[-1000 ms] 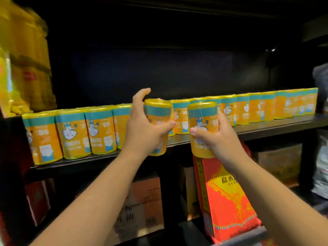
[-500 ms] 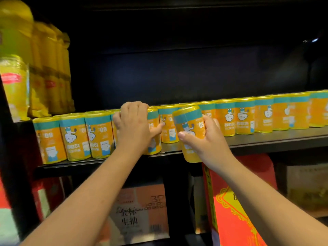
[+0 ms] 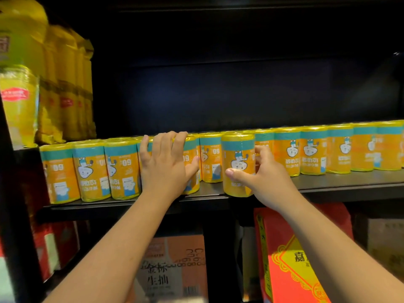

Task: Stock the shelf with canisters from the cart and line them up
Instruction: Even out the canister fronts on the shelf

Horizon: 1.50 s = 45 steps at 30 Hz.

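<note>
Yellow-orange canisters [image 3: 312, 158] with teal bands line the black shelf [image 3: 349, 184] across mid-frame; the left hand [image 3: 166, 167] wraps one canister [image 3: 190, 153] left of centre, fingers over its lid, thumb on its side; the right hand [image 3: 265, 180] grips another canister [image 3: 238, 154], upright at the shelf's front edge, centre frame.

Location: retail shop, stocked display shelving.
A black shelf [image 3: 328, 186] carries a row of identical yellow canisters [image 3: 312, 154]; packaged yellow bottles [image 3: 65, 88] stand alongside, and printed cartons [image 3: 175, 270] sit on the tier below.
</note>
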Tool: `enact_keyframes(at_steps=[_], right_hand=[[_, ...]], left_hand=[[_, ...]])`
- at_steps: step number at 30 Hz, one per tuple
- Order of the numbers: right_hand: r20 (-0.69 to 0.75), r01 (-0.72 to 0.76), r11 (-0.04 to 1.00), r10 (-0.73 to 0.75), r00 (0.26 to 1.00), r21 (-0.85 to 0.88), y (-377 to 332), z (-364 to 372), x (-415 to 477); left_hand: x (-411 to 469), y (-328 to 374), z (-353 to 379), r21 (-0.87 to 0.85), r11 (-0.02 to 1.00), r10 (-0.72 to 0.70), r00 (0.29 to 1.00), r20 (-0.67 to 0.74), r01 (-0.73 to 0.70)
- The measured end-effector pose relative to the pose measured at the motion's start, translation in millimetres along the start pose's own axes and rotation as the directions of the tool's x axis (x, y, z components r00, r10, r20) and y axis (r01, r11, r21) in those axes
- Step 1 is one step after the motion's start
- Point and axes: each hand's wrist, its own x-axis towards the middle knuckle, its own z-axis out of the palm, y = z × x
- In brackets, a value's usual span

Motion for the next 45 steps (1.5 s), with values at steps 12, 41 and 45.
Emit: enact_keyframes(at_steps=[12,41,45], right_hand=[[0.17,-0.008,0.999,0.001,0.985,0.042,-14,33,21],[-0.136,0.295,0.836,-0.395,0.909,-0.462,72,31,-114],[0.01,0.209,0.865,-0.231,0.973,-0.457,112,53,-160]], left_hand=[[4,-13,-21,-0.14,0.99,0.047,0.986,0.158,-0.025],[-159,19,-38,-0.336,0.942,0.003,0.995,0.096,0.029],[-229,18,-26,-0.314,0.947,0.014,0.967,0.254,0.068]])
